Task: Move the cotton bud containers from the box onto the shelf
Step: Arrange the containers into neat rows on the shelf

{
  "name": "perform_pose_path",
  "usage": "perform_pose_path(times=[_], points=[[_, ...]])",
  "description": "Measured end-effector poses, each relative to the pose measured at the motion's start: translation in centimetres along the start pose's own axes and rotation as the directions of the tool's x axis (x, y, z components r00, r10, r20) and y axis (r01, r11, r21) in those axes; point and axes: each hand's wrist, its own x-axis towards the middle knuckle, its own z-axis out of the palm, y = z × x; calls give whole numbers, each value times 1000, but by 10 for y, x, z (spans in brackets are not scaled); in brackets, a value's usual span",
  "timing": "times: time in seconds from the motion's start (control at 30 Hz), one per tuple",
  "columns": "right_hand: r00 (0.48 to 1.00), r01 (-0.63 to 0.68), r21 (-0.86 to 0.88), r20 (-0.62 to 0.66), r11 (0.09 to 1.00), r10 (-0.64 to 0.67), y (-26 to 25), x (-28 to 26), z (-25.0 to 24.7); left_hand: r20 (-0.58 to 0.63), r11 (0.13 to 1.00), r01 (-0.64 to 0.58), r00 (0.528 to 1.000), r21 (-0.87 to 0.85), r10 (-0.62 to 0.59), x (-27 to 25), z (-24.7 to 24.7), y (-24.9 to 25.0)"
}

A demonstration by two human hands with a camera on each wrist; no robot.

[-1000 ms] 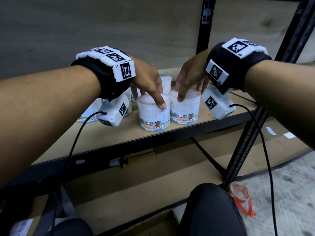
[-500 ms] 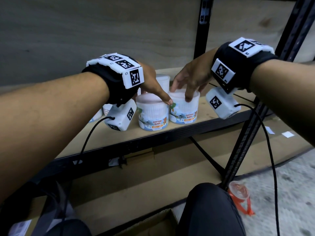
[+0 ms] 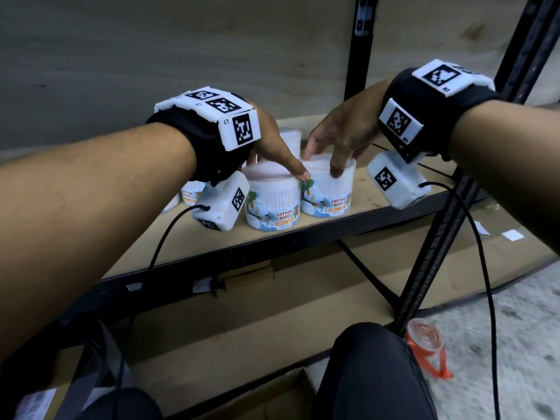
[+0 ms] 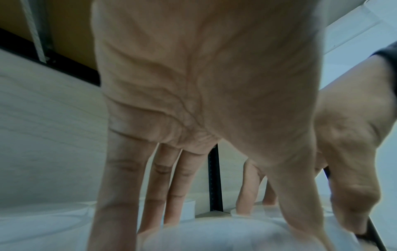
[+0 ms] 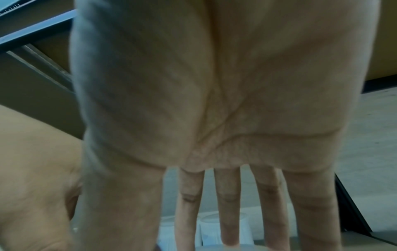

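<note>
Two white cotton bud containers stand side by side near the front edge of the shelf (image 3: 169, 237). My left hand (image 3: 272, 156) grips the left container (image 3: 271, 204) from above, thumb on its right rim and fingers (image 4: 116, 186) reaching down past the far side of the lid (image 4: 236, 236). My right hand (image 3: 330, 153) holds the right container (image 3: 328, 197) the same way, thumb on the front rim and fingers (image 5: 229, 203) spread over the back. Both tubs rest on the shelf board, touching each other.
Another container (image 3: 289, 140) stands behind the pair and one more (image 3: 191, 194) sits to the left, partly hidden by my wrist camera. A black shelf upright (image 3: 439, 237) rises on the right. An open cardboard box (image 3: 266, 398) lies below, and an orange-strapped cup (image 3: 424, 338) lies on the floor.
Both containers have been turned on the shelf, their labels now sitting further right. My right thumb has shifted from the left rim to the front rim. Both hands stay on the lids.
</note>
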Motion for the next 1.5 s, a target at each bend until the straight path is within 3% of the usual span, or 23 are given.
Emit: perform_pose_path(times=[0.23,0.43,0.53,0.7,0.83,1.2,1.5], points=[[1000,-6,-6,-6,1000,6,0,2,1,-52,999,30,998,39,-28,-6,3,0],[999,-31,13,36,999,31,-4,-3,0,-3,993,-7,1000,-115,6,-10,3,-23],[998,-51,14,39,999,51,-12,-7,-2,-80,993,-14,997,-120,5,-18,-6,-47],[993,-34,-12,-116,999,32,-42,3,-7,-125,988,31,991,-150,-50,-29,-18,-97],[978,61,53,-202,997,-49,-75,18,0,-147,989,84,984,-121,-101,-39,-20,-133],[936,216,-152,-250,964,-249,-162,51,20,-259,983,114,963,141,-74,-35,-7,-182],[918,185,-347,-272,919,-288,-191,73,38,-181,985,108,980,134,-83,-6,3,-198]])
